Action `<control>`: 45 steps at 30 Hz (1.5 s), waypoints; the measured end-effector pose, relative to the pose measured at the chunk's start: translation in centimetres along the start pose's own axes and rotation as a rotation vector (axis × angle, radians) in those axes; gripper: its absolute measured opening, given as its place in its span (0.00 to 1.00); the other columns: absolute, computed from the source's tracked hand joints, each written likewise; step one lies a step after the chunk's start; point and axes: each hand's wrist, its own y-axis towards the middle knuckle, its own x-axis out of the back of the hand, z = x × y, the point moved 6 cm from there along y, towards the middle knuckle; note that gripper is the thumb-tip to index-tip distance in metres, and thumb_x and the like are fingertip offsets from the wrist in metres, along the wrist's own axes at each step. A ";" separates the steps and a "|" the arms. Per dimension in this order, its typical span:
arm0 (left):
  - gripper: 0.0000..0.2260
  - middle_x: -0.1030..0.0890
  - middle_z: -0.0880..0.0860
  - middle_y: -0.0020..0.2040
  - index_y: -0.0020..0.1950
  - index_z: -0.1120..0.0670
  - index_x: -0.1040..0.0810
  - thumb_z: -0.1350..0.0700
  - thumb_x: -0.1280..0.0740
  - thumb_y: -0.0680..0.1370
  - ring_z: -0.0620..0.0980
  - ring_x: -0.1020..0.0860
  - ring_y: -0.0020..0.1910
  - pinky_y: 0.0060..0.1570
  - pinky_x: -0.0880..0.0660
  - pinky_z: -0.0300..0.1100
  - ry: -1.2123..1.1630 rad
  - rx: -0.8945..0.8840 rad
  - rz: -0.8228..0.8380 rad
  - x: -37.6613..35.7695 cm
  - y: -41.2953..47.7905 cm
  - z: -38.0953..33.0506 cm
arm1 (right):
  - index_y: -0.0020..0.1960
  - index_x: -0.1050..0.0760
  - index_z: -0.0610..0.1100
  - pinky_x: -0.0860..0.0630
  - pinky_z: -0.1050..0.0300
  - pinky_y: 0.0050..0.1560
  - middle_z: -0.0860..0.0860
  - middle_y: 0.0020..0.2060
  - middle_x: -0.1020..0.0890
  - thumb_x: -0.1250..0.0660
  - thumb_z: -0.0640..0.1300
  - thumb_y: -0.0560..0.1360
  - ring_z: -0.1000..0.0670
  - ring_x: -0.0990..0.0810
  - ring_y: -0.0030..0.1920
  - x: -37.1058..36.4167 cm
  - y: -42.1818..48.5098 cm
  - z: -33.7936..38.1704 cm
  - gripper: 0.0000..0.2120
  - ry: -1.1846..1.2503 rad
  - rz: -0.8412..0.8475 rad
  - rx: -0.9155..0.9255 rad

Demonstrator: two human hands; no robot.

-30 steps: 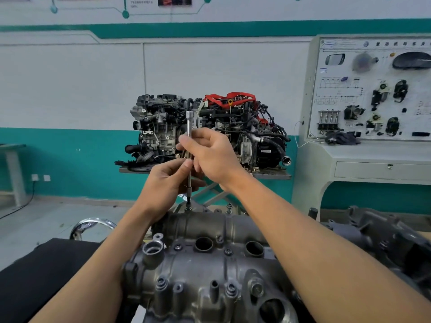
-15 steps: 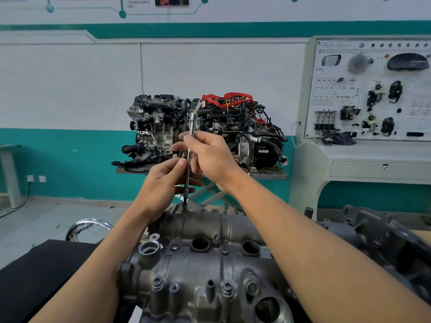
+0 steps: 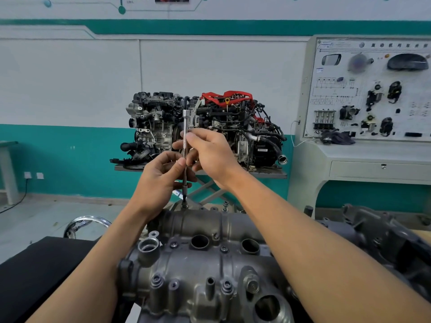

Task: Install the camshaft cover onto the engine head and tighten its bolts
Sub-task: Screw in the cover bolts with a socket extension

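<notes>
The grey camshaft cover (image 3: 200, 266) lies in front of me with several bolts set in its bosses. A slim silver extension bar (image 3: 185, 127) stands upright, its socket tip on a bolt (image 3: 184, 204) at the cover's far edge. My right hand (image 3: 210, 155) pinches the bar's knurled upper part between thumb and fingers. My left hand (image 3: 161, 180) pinches the shaft lower down. Another bolt (image 3: 225, 205) stands proud a little to the right of the tip.
A complete engine (image 3: 205, 129) sits on a scissor stand behind. A white training panel console (image 3: 368, 94) stands at the right. Dark engine parts (image 3: 384, 236) lie to the right of the cover, a black mat (image 3: 42, 271) and a chrome ring (image 3: 86, 221) to the left.
The bar has straightened slightly and my right hand's fingers have shifted round its upper part. The tip stays on the same bolt.
</notes>
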 end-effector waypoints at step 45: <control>0.13 0.15 0.53 0.38 0.44 0.57 0.20 0.47 0.28 0.72 0.50 0.16 0.40 0.40 0.17 0.51 0.057 0.022 -0.067 0.3 -0.4 -0.3 | 0.42 0.22 0.42 0.26 0.63 0.32 0.44 0.36 0.18 0.25 0.42 0.74 0.59 0.25 0.26 1.3 0.3 0.3 0.07 -0.103 -0.071 0.136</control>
